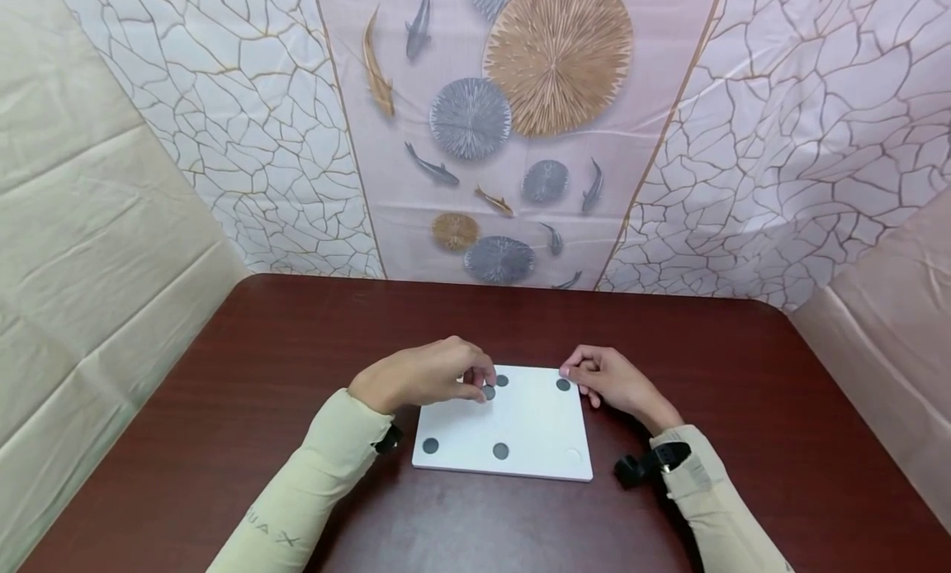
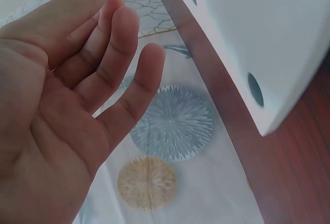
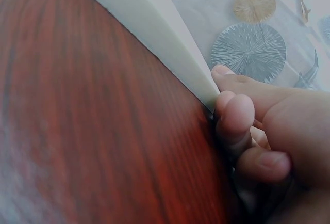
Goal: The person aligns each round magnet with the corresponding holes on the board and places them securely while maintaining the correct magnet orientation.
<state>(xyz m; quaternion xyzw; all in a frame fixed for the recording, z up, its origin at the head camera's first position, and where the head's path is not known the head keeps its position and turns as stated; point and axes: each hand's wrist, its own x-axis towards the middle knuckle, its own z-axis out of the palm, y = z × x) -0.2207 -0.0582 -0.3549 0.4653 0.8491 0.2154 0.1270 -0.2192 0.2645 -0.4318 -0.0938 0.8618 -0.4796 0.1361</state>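
Note:
A white rectangular board (image 1: 535,416) lies flat on the table, with dark grey discs near its edges. Between thumb and fingers, my left hand (image 1: 438,375) pinches a small grey disc (image 1: 488,392) over the board's far left part. That disc is hidden in the left wrist view, where the palm and curled fingers (image 2: 129,74) show. At the far right corner, my right hand (image 1: 612,383) grips the board's edge between thumb and bent fingers; the right wrist view shows this corner (image 3: 206,92) close up. One grey disc (image 1: 563,385) sits beside the right fingertips.
Other grey discs lie at the board's far edge (image 1: 502,381), near left corner (image 1: 430,446) and near middle (image 1: 501,451). A pale round mark (image 1: 574,456) shows at the near right corner. Behind the dark red table (image 1: 334,317) hangs a patterned cloth (image 1: 475,193).

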